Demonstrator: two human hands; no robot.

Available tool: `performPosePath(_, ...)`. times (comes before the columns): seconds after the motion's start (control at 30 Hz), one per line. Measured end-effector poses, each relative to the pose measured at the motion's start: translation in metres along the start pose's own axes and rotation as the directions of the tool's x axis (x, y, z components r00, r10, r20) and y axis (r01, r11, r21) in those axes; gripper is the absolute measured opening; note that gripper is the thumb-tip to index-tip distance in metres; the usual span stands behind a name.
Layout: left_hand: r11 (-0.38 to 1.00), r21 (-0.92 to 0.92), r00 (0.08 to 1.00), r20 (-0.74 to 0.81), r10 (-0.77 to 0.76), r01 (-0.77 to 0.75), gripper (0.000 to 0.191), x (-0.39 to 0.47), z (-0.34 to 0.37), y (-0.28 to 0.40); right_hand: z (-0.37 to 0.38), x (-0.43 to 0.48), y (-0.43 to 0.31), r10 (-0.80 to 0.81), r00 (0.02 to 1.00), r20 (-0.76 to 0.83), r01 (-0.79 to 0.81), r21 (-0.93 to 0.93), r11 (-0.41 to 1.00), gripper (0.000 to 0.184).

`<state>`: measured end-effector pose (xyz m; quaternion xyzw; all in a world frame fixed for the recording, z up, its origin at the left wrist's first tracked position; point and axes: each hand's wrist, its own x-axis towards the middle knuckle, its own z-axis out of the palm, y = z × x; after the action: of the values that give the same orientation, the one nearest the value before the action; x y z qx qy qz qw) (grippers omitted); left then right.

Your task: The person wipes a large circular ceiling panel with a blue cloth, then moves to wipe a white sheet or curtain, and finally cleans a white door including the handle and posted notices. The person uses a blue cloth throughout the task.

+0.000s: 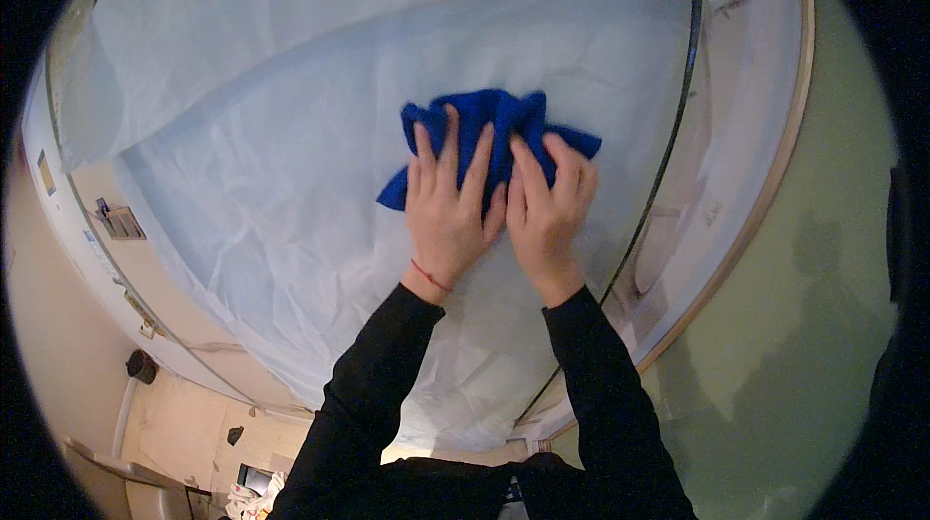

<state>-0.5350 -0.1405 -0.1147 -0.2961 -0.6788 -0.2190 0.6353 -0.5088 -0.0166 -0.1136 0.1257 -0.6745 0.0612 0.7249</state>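
Note:
A crumpled blue cloth lies against a pale, wrinkled sheet that covers a broad surface before me. My left hand presses flat on the cloth with its fingers spread, a thin red string round the wrist. Beside it, my right hand rests on the cloth's right part, its fingers bent and partly sunk in the folds. A corner of the cloth sticks out past each hand.
A dark strip runs down the sheet's right side, with a green wall beyond. A white door stands at left. Low at left are a dark bin, a chair and patterned fabric on the floor.

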Motion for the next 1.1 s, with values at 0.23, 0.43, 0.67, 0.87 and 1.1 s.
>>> performPosePath(0.23,1.000,0.001,0.955,0.296,-0.010,0.010,0.048,-0.162,0.011,0.014,-0.014,-0.160,-0.018,0.082,0.985,0.150,-0.094,0.079,0.992,0.030)
performPosePath(0.43,0.993,-0.070,0.823,0.567,-0.038,0.094,0.054,-0.262,-0.015,0.019,-0.039,-0.253,-0.033,0.060,0.921,0.386,-0.164,0.245,0.955,0.021)
performPosePath(0.67,0.997,-0.013,0.995,0.068,-0.078,0.079,0.046,-0.096,-0.028,-0.006,-0.010,-0.093,-0.038,-0.032,0.999,0.038,0.020,0.297,0.955,0.029)
performPosePath(0.87,0.996,0.031,0.997,0.021,-0.080,0.079,0.046,-0.034,-0.016,-0.025,0.020,-0.025,-0.044,0.029,0.998,0.051,-0.038,0.177,0.983,0.031)
performPosePath(1.1,0.992,0.012,0.969,0.212,-0.125,0.126,0.041,-0.180,-0.006,-0.014,0.003,-0.161,-0.057,0.049,0.972,0.229,-0.101,0.221,0.970,0.022)
